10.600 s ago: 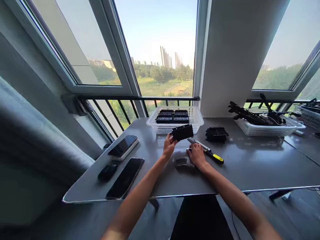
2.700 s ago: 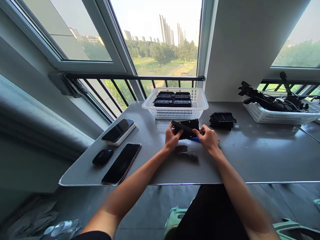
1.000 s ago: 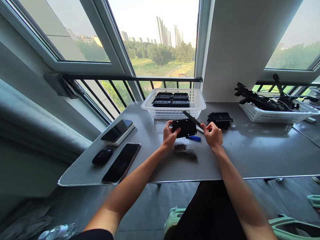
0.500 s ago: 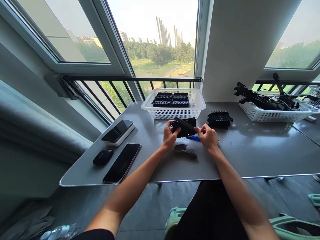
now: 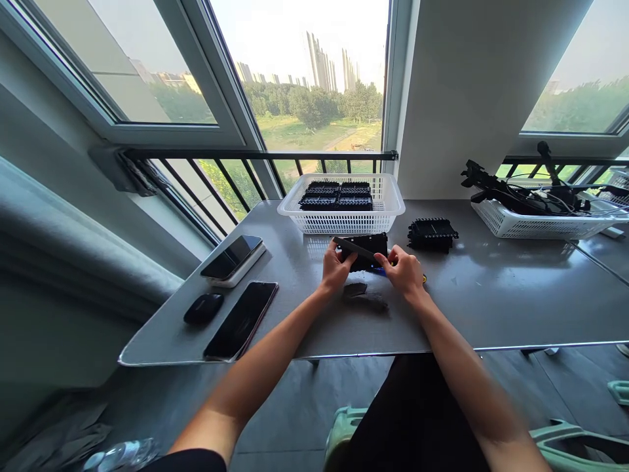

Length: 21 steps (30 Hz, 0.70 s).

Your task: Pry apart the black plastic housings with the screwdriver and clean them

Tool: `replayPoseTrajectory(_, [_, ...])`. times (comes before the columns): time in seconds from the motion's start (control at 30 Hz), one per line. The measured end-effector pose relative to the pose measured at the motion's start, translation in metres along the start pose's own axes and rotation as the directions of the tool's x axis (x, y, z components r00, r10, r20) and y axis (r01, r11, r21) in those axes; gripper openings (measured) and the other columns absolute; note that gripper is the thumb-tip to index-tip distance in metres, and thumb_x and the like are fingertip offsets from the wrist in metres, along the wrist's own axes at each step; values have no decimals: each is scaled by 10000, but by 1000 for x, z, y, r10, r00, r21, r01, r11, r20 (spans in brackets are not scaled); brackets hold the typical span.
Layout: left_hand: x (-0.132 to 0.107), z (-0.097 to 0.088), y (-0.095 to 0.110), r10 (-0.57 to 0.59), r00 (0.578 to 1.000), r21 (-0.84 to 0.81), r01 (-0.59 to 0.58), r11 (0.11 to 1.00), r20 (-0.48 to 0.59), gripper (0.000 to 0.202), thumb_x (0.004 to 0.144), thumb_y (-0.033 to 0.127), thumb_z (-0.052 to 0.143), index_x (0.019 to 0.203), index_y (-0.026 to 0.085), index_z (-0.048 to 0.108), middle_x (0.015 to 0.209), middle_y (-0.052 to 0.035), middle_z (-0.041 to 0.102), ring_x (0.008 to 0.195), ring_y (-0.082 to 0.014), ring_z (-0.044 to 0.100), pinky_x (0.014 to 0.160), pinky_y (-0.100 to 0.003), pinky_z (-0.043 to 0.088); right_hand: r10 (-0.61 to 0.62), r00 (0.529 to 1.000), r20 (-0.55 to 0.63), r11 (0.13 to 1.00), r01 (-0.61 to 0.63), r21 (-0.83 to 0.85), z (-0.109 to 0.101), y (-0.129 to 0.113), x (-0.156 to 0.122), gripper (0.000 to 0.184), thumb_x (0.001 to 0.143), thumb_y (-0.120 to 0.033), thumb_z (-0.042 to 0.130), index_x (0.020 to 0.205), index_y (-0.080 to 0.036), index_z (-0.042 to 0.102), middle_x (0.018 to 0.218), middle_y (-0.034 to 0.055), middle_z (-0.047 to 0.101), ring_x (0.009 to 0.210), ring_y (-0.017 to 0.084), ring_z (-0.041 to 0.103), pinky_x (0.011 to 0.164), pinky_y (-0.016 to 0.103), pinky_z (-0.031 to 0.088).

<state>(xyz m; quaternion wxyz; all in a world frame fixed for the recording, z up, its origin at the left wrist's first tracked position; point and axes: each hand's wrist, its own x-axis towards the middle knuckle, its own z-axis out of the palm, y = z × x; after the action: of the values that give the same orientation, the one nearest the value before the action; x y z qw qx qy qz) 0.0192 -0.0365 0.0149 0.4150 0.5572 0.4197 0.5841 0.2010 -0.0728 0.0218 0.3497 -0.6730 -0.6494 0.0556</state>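
As left hand (image 5: pixel 333 270) and right hand (image 5: pixel 405 273) hold it, black block (image 5: pixel 374 244) lies crosswise.

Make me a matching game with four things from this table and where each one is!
Things:
1. white basket
2. mouse
3. black block
4. thin black strip

Places:
A. pinched by the right hand, lying across the block
B. by the window railing, with black parts inside
C. gripped by the left hand
D. on the left part of the table, beside a phone

Pairs: 1-B, 2-D, 3-C, 4-A
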Motion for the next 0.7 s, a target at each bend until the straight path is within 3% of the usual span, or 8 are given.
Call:
replayPoseTrajectory(0.1, [0, -1, 0, -1, 1000, -5, 1, 1000, -8, 381, 656, 244, 714, 975, 198, 512, 678, 32, 629, 602, -145, 626, 574, -239, 499, 17, 1000, 1, 1000, -17, -8, -1, 3, 2, 483, 850, -683, 450, 726, -231, 563, 681, 40, 663, 660, 213, 623, 570, 263, 305])
replayPoseTrajectory(0.27, [1, -1, -2, -30, 999, -17, 29, 999, -22, 405, 660, 246, 709, 993, 203, 483, 687, 32, 650, 595, -139, 624, 578, -238, 499, 86, 992, -97, 996, -87, -12, -13, 17, 7, 508, 846, -708, 431, 711, -230, 536, 672, 37, 656, 644, 215, 614, 566, 262, 295])
replayPoseTrajectory(0.53, [-2, 2, -2, -12, 1000, 6, 12, 1000, 18, 399, 648, 266, 737, 973, 190, 520, 710, 15, 647, 643, -156, 644, 594, -241, 498, 0, 1000, 22, 1000, 0, -6, 1, -4, 0, 479, 842, -688, 465, 725, -235, 566, 673, 34, 661, 644, 211, 618, 557, 265, 292])
replayPoseTrajectory(0.7, [0, -1, 1, -73, 997, -30, 73, 997, -6, 430, 659, 269, 723, 1008, 203, 480, 677, 30, 647, 594, -153, 633, 583, -260, 514, 88, 994, -59, 996, -89, -16, -11, 13, 7, 503, 837, -703, 451, 684, -232, 537, 639, 35, 637, 631, 215, 604, 549, 266, 285])
